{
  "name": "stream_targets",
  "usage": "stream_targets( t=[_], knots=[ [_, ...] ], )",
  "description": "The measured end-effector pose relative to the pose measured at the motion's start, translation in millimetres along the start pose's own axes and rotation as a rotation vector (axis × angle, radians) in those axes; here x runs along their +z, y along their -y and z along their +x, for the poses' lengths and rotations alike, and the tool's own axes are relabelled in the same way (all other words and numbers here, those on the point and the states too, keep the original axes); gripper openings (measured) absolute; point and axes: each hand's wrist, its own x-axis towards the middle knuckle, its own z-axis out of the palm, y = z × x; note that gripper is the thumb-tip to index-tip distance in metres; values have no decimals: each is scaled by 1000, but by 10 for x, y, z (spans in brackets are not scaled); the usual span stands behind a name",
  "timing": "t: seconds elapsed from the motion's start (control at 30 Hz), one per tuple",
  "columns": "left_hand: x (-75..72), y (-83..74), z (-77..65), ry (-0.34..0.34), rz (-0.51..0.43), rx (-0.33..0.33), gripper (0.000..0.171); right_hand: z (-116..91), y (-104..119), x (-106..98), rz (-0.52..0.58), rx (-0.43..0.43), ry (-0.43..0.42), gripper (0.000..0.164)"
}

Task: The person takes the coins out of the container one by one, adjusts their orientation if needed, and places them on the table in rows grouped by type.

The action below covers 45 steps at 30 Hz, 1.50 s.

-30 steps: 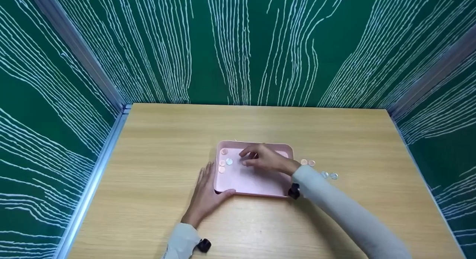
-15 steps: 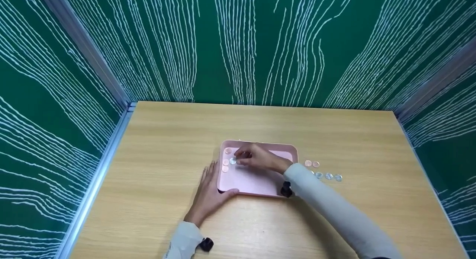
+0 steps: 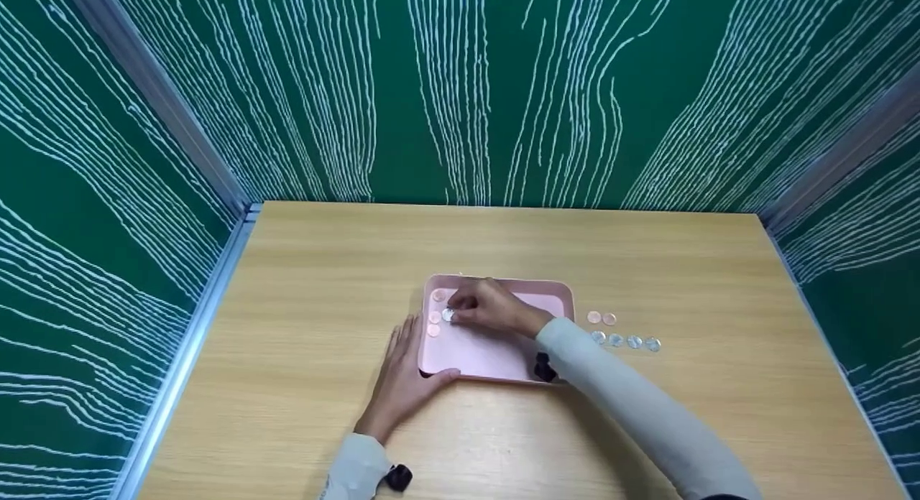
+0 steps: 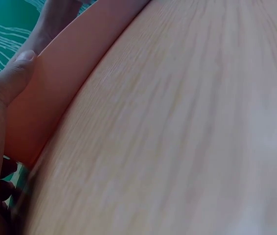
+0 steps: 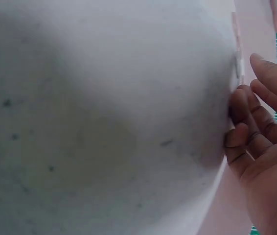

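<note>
A shallow pink tray [image 3: 496,356] stands on the wooden table. My left hand [image 3: 402,381] steadies its near left corner, fingers straight along the left side and thumb [image 4: 18,73] against the front wall. Inside the tray, my right hand [image 3: 496,307] has thumb and index fingertips at a silver coin [image 3: 447,315], partly covered by them; whether they pinch it is unclear. In the right wrist view the other fingers [image 5: 248,110] are bent close to the tray floor. Copper coins [image 3: 438,295] lie along the tray's left side.
Right of the tray, two copper coins [image 3: 609,319] lie behind a row of several silver coins [image 3: 634,342]. Green walls [image 3: 402,141] with white streaks enclose the table's back and sides. A metal rail [image 3: 194,327] borders its left edge.
My right hand has moved left inside the tray until its fingertips reach the silver coin. More silver coins show beside the sleeve. My left hand stays at the tray's corner.
</note>
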Motion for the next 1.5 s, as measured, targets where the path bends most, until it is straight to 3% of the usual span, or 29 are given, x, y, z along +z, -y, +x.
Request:
stream_targets(
  t=[0.43,0.7,0.9,1.07,1.23,1.5],
  knots=[
    [10,-69,14,26,-4,-9,124,-93,-73,54,-50,-3,-45,23],
    [-9,-65,27,20,6,-26,124,2,39,7,-118,27,39,19],
    [-19,-31,40,11,11,8,122,99,159,-10,-158,52,130,13],
    [-14,-8,46,17,3,6,123,129,181,6,-206,72,159,11],
    [-6,2,25,17,-7,-21,123,93,115,28,-147,28,130,16],
    [-16,-7,4,24,-13,-48,123,18,26,33,-77,-112,65,31]
  ],
)
